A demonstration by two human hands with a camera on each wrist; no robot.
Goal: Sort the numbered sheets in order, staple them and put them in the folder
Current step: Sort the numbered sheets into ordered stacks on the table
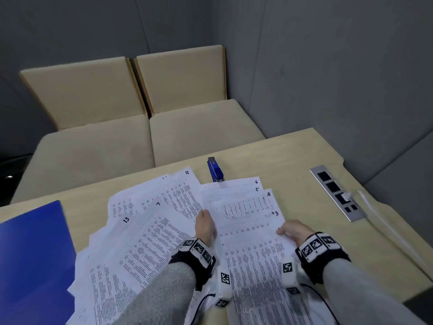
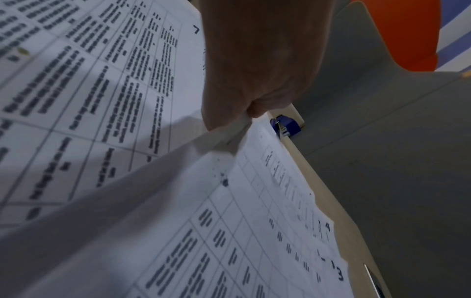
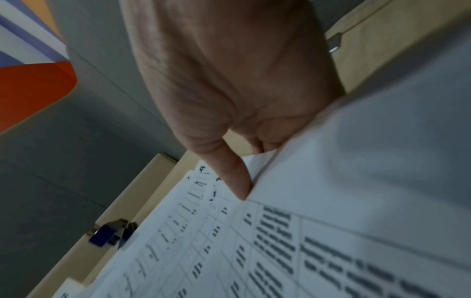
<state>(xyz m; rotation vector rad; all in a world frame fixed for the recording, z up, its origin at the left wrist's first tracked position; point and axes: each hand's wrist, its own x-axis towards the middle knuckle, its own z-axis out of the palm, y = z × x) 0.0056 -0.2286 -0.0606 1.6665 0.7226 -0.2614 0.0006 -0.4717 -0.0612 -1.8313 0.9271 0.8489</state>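
A fanned stack of sheets (image 1: pixel 248 221), with corners marked 6, 5, 4 and 3, lies on the right half of the table. My left hand (image 1: pixel 204 222) pinches its left edge, thumb and fingers closed on the paper (image 2: pixel 239 131). My right hand (image 1: pixel 291 231) grips the right edge, its thumb (image 3: pixel 237 181) pressed on top and the fingers under it. A loose pile of sheets (image 1: pixel 145 231), showing 13, 7 and 12, spreads out to the left. The blue stapler (image 1: pixel 215 171) sits just behind the stack. A blue folder (image 1: pixel 32 266) lies at the far left.
A metal socket panel (image 1: pixel 337 192) with a white cable plugged in is set into the table at the right. Beige bench cushions (image 1: pixel 140 137) stand beyond the table's far edge, with grey walls behind and to the right.
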